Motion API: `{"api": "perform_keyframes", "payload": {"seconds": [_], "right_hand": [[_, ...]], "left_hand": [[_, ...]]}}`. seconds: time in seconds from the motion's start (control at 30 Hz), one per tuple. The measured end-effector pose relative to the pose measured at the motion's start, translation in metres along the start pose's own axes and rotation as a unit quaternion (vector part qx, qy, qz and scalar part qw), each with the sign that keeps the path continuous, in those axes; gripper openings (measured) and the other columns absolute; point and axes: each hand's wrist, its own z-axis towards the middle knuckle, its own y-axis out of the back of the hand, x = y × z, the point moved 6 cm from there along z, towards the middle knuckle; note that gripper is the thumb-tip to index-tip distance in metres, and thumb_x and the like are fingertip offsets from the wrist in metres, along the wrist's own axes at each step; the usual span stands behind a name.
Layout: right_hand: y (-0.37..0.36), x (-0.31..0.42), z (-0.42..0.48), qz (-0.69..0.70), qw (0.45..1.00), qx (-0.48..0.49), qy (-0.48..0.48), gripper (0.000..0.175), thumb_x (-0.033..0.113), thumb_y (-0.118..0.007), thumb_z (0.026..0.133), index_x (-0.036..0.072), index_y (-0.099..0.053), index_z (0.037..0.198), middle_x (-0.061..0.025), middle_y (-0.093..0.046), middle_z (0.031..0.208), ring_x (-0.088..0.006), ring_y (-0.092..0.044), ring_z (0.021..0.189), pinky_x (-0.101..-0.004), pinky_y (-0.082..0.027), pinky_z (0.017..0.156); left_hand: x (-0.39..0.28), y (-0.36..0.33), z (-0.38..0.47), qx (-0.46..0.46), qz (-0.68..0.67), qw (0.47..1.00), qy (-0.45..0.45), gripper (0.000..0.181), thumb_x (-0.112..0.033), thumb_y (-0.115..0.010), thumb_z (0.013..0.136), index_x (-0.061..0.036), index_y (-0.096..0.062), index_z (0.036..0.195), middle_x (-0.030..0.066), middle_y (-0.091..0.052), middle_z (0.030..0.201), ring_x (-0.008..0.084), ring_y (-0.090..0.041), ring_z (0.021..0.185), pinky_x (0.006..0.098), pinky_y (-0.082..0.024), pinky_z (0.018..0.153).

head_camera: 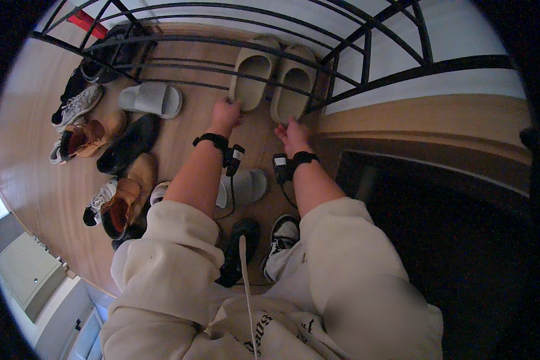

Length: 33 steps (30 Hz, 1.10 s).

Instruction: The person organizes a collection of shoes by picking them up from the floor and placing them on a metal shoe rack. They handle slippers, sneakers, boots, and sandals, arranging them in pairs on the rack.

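Two tan slide sandals stand side by side on the bottom level of a black metal rack, their open ends towards me. My left hand [227,114] is at the near end of the left tan slide [251,83], its fingers around the rim. At the near end of the right tan slide [293,92], my right hand [293,134] touches the edge with its fingertips. Both wrists wear black straps with small cabled devices. Below my left forearm lies a grey slide [252,186], partly hidden by the arm.
The black metal rack [234,67] spans the top. Leftward on the wooden floor are another grey slide [150,99], tan boots [137,180], a black shoe [128,144] and white sneakers [78,107]. A wooden ledge [432,110] and a dark opening [436,243] are at right.
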Motion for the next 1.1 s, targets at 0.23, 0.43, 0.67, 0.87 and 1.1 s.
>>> {"api": "perform_keyframes", "payload": {"seconds": [0.23,0.43,0.67,0.87,1.1], "right_hand": [[0.003,-0.016,0.006,-0.040,0.997,0.038,-0.058,0.028,0.030,-0.063,0.106,0.005,-0.058,0.118,-0.0091,-0.063,0.094,-0.0205,-0.064,0.077,-0.0377,-0.063,0.069],[0.010,-0.016,0.006,-0.019,0.999,0.029,-0.038,0.027,0.029,-0.067,0.103,0.006,-0.060,0.116,-0.0089,-0.062,0.089,-0.0196,-0.064,0.074,-0.0370,-0.063,0.071],[0.010,0.002,0.011,-0.006,0.999,0.041,0.015,0.027,0.027,-0.068,0.103,0.002,-0.059,0.110,-0.0093,-0.062,0.086,-0.0224,-0.066,0.076,-0.0363,-0.062,0.070],[0.008,-0.015,0.003,0.006,0.998,0.060,-0.016,0.029,0.033,-0.071,0.103,0.006,-0.059,0.108,-0.0077,-0.065,0.088,-0.0214,-0.067,0.076,-0.0375,-0.063,0.072],[0.008,-0.011,-0.001,0.002,0.997,0.073,-0.025,0.029,0.033,-0.071,0.103,0.007,-0.059,0.109,-0.0078,-0.066,0.089,-0.0213,-0.067,0.078,-0.0384,-0.063,0.073]], "left_hand": [[-0.004,-0.005,-0.017,0.066,-0.098,0.993,0.024,0.028,-0.022,-0.069,0.100,-0.0024,-0.060,0.117,0.0107,-0.067,0.085,0.0218,-0.065,0.064,0.0378,-0.053,0.048],[0.007,-0.002,-0.018,0.007,-0.078,0.992,0.095,0.022,-0.017,-0.067,0.099,-0.0018,-0.059,0.114,0.0102,-0.065,0.079,0.0222,-0.063,0.061,0.0375,-0.050,0.046],[0.001,0.008,-0.015,-0.015,-0.145,0.986,0.079,0.042,-0.019,-0.070,0.100,0.0023,-0.058,0.134,0.0150,-0.071,0.084,0.0230,-0.069,0.062,0.0376,-0.053,0.049],[0.003,0.008,-0.036,-0.006,-0.142,0.978,0.152,0.038,-0.021,-0.070,0.100,0.0037,-0.060,0.128,0.0136,-0.072,0.087,0.0227,-0.070,0.068,0.0370,-0.054,0.052],[-0.004,0.002,-0.033,0.035,-0.150,0.980,0.124,0.031,-0.020,-0.071,0.100,0.0031,-0.064,0.119,0.0121,-0.073,0.092,0.0215,-0.069,0.071,0.0354,-0.052,0.054]]}}
